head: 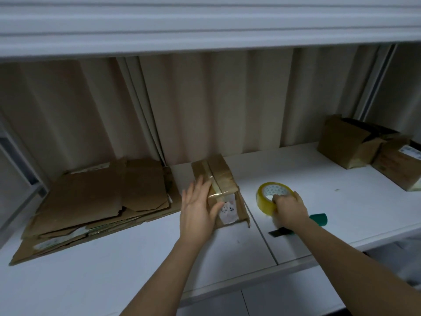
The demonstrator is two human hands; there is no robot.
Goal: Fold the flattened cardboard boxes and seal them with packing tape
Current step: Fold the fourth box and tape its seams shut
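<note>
A small folded cardboard box (222, 176) stands on the white table (114, 270), with a strip of clear tape along its top seam and down its near face. My left hand (198, 209) lies on the box's near left corner, fingers spread and straight, thumb against the front. To the right, my right hand (289, 209) grips a roll of yellowish packing tape (271, 197) that stands tilted on the table. A pile of flattened cardboard boxes (91, 201) lies at the left.
Two assembled boxes (346, 144) (398, 165) stand at the far right. A green object (319, 218) and a black strip (279, 232) lie just behind my right wrist. Beige curtains hang behind the table; a seam splits the tabletop near the middle.
</note>
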